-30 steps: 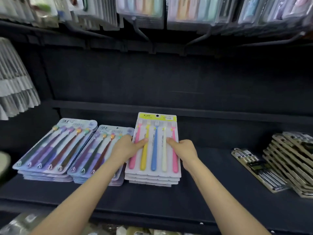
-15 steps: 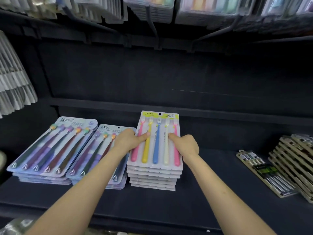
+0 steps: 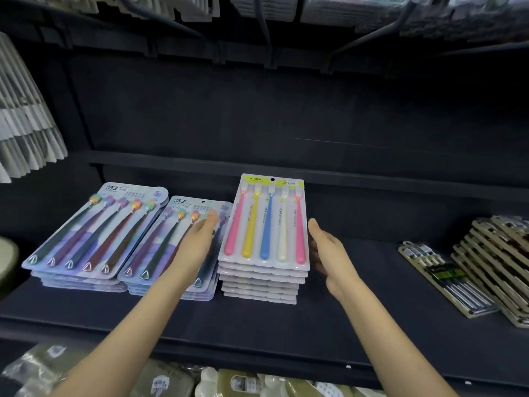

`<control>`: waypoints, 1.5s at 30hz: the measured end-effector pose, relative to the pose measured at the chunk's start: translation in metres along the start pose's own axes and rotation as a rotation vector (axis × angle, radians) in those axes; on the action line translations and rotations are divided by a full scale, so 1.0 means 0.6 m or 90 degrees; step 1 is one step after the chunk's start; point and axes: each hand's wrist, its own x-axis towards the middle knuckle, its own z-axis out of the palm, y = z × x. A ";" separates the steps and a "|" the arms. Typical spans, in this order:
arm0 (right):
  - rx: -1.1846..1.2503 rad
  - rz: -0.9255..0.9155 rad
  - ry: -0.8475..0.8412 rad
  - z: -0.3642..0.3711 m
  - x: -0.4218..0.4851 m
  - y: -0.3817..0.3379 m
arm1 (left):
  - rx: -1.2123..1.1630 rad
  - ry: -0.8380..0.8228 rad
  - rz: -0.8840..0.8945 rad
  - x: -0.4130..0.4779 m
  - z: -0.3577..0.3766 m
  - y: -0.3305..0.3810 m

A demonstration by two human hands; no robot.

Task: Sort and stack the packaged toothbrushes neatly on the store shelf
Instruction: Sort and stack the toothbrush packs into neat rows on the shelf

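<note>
Toothbrush stack of white-backed packs stood near the middle of the dark shelf, several packs deep, the upper packs overhanging the lower ones a little. Top pack showed five brushes side by side: pink, yellow, blue, white, pink, with heads toward the back wall under a yellow-green header. Left hand was just beside the stack's left edge, over the neighbouring purple stack; fingers straight and together, gripping nothing. Contact with either stack could not be judged. Right hand was just beside the right edge, palm facing the stack, fingers straight, holding nothing; touching or just apart, could not tell. Purple stack carried dark-handled brushes with coloured heads, and its right side sat close against the white-backed packs. A second purple stack of the same kind lay further left, near the first and angled the same way. Well to the right on the same shelf lay a beige pack and, beyond it, a fanned pile of beige packs. Hanging packs lined the rail above; white hanging packs showed at far left. Bagged goods sat on the level below, blurred.
</note>
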 end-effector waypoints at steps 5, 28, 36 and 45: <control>-0.150 -0.092 0.108 -0.065 -0.058 0.043 | 0.302 0.193 0.397 -0.090 0.026 0.010; -0.932 -0.014 0.313 -0.492 0.091 0.192 | 0.774 -0.272 0.362 -0.059 0.501 -0.158; -0.916 -0.170 0.210 -0.434 0.012 0.177 | 0.641 -0.222 0.261 -0.078 0.560 -0.121; -0.804 -0.338 0.655 -0.636 -0.038 0.030 | 0.654 -0.159 0.201 -0.125 0.652 -0.075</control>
